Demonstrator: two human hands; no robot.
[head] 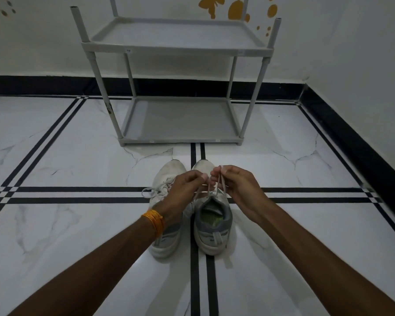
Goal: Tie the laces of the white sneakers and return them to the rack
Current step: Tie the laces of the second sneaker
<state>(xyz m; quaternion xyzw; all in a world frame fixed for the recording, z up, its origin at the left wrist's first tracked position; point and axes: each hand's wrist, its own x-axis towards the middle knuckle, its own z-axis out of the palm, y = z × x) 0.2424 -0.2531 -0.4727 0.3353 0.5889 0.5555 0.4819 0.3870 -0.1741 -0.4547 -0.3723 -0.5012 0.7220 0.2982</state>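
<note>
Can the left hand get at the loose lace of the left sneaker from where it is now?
Probably yes. The left hand hangs right over the left sneaker, whose loose lace lies uncovered beside it. But its fingers pinch the right sneaker's lace, so it must let go first.

The floor (66, 224) is shiny, smooth stone with grey veins. The rack (180, 119) looks like dull grey plastic. The sneakers (212, 224) are soft white cloth with thin cloth laces (222, 185).

Orange wall stickers (235, 8) above white marble floor (55, 156) with black stripes.
</note>
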